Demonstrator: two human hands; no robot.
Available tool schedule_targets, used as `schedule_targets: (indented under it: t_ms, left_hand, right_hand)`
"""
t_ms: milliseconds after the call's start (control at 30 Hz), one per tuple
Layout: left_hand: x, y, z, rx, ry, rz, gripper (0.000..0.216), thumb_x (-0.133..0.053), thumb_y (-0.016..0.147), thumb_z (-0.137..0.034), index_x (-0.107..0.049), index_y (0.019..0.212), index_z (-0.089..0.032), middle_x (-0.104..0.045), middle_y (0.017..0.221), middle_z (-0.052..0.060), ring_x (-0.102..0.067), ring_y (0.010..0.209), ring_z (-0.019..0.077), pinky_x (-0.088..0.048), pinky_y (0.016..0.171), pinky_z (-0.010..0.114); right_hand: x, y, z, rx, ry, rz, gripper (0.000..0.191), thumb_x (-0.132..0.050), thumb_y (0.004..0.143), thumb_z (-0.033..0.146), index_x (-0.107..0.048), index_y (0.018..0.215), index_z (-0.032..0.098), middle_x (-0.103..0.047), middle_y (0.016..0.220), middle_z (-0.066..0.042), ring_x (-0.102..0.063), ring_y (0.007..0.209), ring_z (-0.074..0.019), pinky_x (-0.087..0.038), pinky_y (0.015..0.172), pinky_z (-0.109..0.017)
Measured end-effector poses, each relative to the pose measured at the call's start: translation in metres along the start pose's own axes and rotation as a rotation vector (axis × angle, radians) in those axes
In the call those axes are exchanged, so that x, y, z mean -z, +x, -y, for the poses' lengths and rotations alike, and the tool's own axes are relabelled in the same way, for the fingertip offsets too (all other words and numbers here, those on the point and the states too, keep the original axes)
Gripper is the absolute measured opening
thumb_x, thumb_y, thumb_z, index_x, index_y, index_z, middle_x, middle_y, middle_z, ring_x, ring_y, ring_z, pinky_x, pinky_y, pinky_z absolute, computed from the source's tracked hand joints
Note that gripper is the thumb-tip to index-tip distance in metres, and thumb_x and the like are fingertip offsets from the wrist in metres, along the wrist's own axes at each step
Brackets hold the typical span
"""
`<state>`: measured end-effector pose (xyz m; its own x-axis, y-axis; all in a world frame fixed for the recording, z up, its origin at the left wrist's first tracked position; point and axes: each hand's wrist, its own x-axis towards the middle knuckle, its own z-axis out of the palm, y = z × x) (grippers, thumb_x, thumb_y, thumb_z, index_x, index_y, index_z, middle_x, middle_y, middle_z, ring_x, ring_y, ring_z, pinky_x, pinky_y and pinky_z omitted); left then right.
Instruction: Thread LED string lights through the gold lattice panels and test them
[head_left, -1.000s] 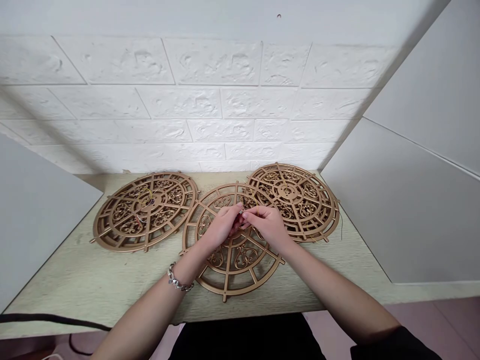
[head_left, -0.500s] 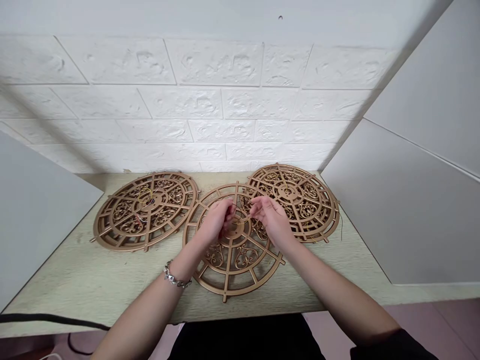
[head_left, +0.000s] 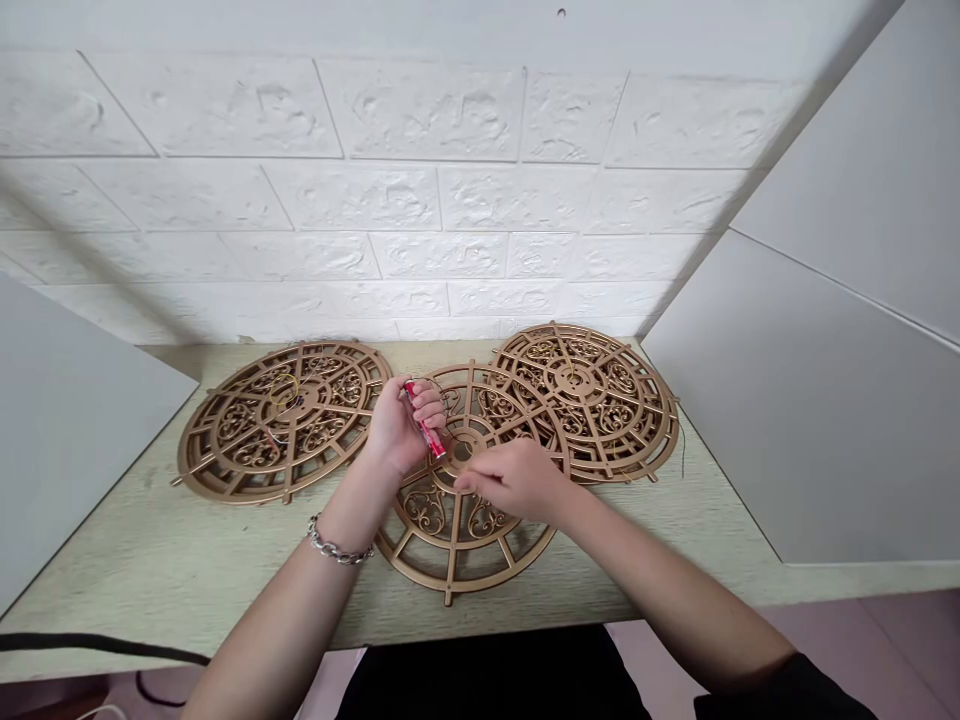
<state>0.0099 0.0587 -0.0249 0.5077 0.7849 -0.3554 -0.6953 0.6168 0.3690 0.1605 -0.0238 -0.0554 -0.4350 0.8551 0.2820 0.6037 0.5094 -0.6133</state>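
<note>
My left hand (head_left: 405,425) is closed around a slim red tube (head_left: 425,420) with pale ends, tilted in the palm. A thin wire (head_left: 450,385) curves by its fingertips. Lower and to the right, my right hand (head_left: 514,480) is closed in a pinch; what its fingers hold, if anything, is too small to see. Beneath both hands lies a round gold openwork panel (head_left: 454,545) with spokes, rings and scroll ornaments. Its hub is partly covered by my hands.
A stack of similar gold panels (head_left: 630,440) stands at the back right, overlapped with the middle one. Further gold panels (head_left: 225,490) with loose wires lie at left. White brick-patterned wall (head_left: 480,200) closes off the back; grey boards flank the table (head_left: 225,580).
My left hand has turned palm up and shows the red tube. My right hand has come down and leftward, its fingers now closed in a pinch.
</note>
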Motion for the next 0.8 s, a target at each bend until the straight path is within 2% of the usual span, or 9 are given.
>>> schedule_targets:
  t_ms: [67,167,567,800]
  left_hand:
    - [0.000,0.000,0.002,0.017,-0.023,0.004,0.022,-0.036,0.080,-0.019,-0.034,0.058,-0.017,-0.031,0.045,-0.006,-0.030,0.031,0.0046,-0.027,0.032,0.016]
    - [-0.002,0.000,0.005,0.049,-0.033,-0.001,0.022,-0.035,0.080,-0.019,-0.034,0.059,-0.017,-0.031,0.045,-0.006,-0.031,0.031,0.0044,-0.027,0.033,0.016]
    - [-0.006,-0.002,0.015,0.085,0.007,-0.043,0.027,-0.034,0.084,-0.024,-0.035,0.059,-0.016,-0.031,0.045,-0.006,-0.028,0.032,0.0044,-0.027,0.033,0.016]
    - [-0.005,-0.002,0.015,0.083,-0.003,-0.037,0.027,-0.033,0.085,-0.024,-0.035,0.059,-0.017,-0.030,0.046,-0.006,-0.029,0.032,0.0046,-0.028,0.033,0.016]
  right_hand:
    - [-0.005,0.001,0.000,0.079,-0.319,0.016,0.053,-0.033,0.090,0.051,-0.062,0.062,0.016,-0.060,0.057,-0.003,-0.049,0.051,-0.0089,-0.022,0.048,-0.022]
    - [-0.009,0.003,-0.001,0.081,-0.501,0.017,0.050,-0.035,0.089,0.051,-0.064,0.065,0.017,-0.062,0.059,-0.003,-0.050,0.052,-0.0089,-0.019,0.047,-0.023]
    - [-0.009,0.003,-0.003,-0.016,-0.522,0.011,0.042,-0.042,0.087,0.050,-0.067,0.071,0.021,-0.059,0.063,0.000,-0.049,0.054,-0.0078,-0.018,0.046,-0.023]
    - [-0.009,0.001,-0.003,-0.011,-0.487,-0.061,0.030,-0.044,0.088,0.043,-0.068,0.084,0.024,-0.057,0.064,0.001,-0.050,0.056,-0.0071,-0.022,0.046,-0.022]
